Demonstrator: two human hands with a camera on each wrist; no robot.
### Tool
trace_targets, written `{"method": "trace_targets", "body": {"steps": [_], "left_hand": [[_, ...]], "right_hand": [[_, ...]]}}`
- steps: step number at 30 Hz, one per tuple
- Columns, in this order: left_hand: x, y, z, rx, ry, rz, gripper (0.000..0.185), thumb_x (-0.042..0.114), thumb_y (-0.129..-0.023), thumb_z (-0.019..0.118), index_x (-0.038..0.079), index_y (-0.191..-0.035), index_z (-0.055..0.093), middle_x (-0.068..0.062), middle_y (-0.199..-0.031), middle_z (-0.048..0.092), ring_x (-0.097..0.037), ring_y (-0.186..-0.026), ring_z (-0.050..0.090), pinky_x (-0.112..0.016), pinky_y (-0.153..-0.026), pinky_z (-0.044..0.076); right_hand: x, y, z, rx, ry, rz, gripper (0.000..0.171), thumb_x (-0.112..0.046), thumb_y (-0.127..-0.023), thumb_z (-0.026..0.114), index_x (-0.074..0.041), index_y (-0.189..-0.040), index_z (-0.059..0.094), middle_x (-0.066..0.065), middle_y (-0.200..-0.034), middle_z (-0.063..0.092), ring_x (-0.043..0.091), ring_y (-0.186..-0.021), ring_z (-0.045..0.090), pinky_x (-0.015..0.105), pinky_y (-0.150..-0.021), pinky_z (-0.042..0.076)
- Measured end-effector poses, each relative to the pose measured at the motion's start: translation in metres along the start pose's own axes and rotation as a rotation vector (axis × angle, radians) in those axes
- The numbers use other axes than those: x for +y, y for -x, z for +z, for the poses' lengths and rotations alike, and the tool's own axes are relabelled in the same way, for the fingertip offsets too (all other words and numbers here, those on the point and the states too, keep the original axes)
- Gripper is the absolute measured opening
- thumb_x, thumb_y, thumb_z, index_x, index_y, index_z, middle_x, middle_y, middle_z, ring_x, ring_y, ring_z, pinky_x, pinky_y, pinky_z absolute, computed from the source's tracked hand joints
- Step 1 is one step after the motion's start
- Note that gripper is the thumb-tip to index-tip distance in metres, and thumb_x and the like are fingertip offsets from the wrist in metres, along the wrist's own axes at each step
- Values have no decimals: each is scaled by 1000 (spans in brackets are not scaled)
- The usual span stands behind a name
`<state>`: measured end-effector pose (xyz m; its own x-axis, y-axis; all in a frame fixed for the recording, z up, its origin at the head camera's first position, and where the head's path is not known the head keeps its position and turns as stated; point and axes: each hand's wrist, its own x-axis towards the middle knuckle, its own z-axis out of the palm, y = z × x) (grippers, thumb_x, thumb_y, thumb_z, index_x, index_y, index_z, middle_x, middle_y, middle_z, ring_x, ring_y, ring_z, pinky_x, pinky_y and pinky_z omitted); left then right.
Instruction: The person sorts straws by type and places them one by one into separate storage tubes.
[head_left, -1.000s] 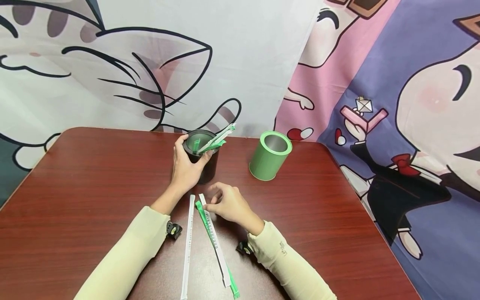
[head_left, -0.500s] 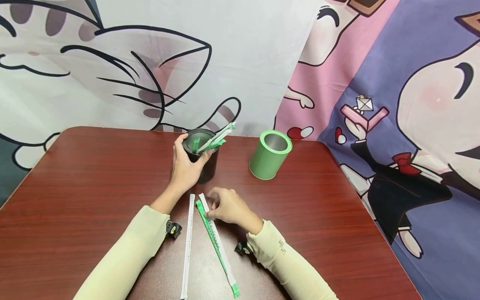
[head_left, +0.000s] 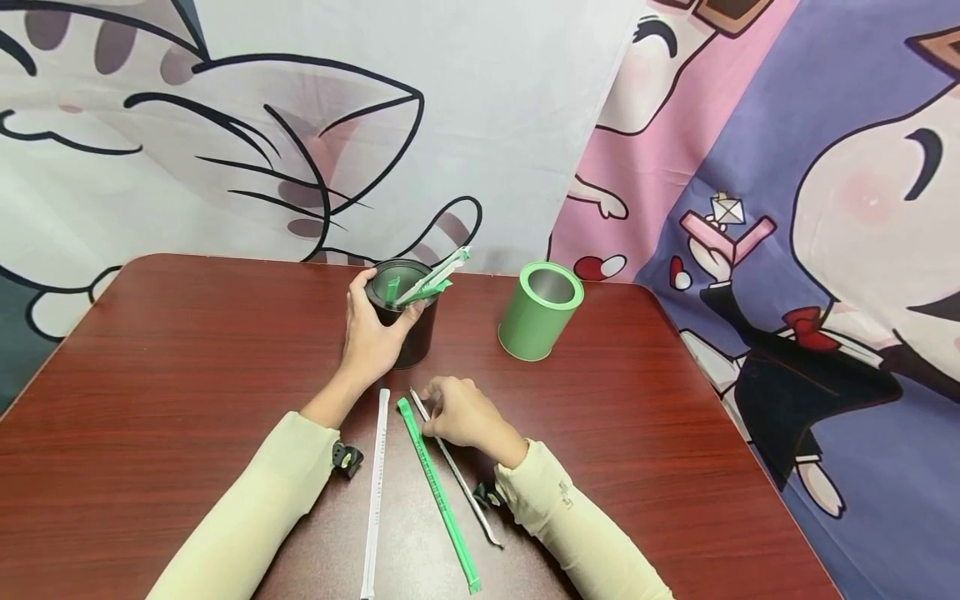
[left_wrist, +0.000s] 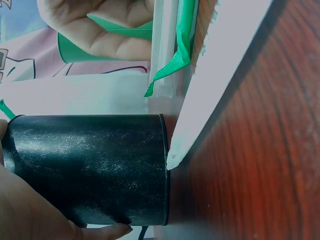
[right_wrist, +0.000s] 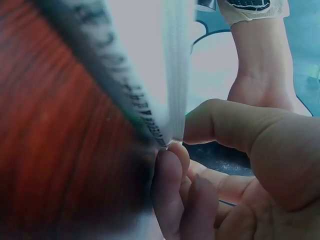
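Wrapped straw pinched near its top end, table centre
Right hand point(head_left: 461, 414) pinches white wrapped straw point(head_left: 455, 471); light, limp, likely slippery, so grip near an end. Left hand point(head_left: 372, 333) curls round black cup point(head_left: 405, 321)

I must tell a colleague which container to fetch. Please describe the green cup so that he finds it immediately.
On the dark red table, look at the far edge near the cartoon curtain. Two cylinders stand there: the green cup is the right one, standing alone, untouched and without straws, while the black cup is gripped by the left hand.

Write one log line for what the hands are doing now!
left hand: grips black cup | right hand: pinches white straw | green straw: on table
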<state>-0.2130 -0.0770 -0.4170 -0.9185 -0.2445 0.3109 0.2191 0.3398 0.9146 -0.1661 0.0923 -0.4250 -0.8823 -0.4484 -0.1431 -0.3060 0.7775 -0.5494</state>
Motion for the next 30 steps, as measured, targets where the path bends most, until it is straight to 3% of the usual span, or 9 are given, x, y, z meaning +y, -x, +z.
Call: {"method": "trace_targets", "body": {"steps": [4, 8, 11, 17, 23, 30], "left_hand": [[0, 0, 1, 2, 2, 0, 85, 44, -85, 76, 18, -149, 26, -13, -145, 36, -32, -132, 38, -51, -106, 31], [0, 0, 1, 2, 4, 2, 85, 44, -85, 76, 19, -149, 26, -13, -145, 36, -32, -132, 38, -51, -106, 31], [0, 0, 0, -1, 4, -1, 85, 44, -85, 75, 18, -149, 26, -13, -145, 35, -33, -132, 37, -52, -106, 30], [-1, 0, 1, 0, 1, -8, 85, 45, -85, 75, 19, -149, 26, -13, -145, 36, -32, -132, 37, -51, -106, 30], [-2, 1, 2, 7, 1, -2, 85, 45, -84, 76, 18, -149, 27, -13, -145, 36, -32, -132, 38, -51, -106, 31], [-2, 0, 2, 13, 3, 8, 85, 45, -84, 76, 18, -149, 27, -12, -145, 36, -32, -133, 37, -52, -106, 31]], "right_hand": [[1, -1, -1, 11, -6, -1, 33, -9, -74, 82, -9, -104, 69, -9, -70, 65, 2, -63, 59, 25, -64, 49], [1, 0, -9, 44, -26, -53, 27, -1, -75, 71, -6, -101, 70, -4, -74, 69, 3, -64, 59, 23, -62, 48], [1, 2, -19, 61, -76, -98, 27, 3, -75, 63, -3, -100, 70, -1, -73, 69, 4, -62, 58, 22, -61, 47], [-1, 8, -41, 97, -185, -138, 23, 4, -79, 60, 4, -99, 70, 0, -71, 64, 5, -61, 55, 21, -60, 46], [-4, 17, -60, 113, -226, -122, 19, 2, -81, 57, 0, -92, 73, -2, -69, 62, 10, -60, 56, 22, -58, 45], [-7, 25, -75, 205, -276, -136, 13, 0, -78, 60, -5, -85, 71, -3, -68, 59, 11, -62, 57, 24, -61, 45]]}}
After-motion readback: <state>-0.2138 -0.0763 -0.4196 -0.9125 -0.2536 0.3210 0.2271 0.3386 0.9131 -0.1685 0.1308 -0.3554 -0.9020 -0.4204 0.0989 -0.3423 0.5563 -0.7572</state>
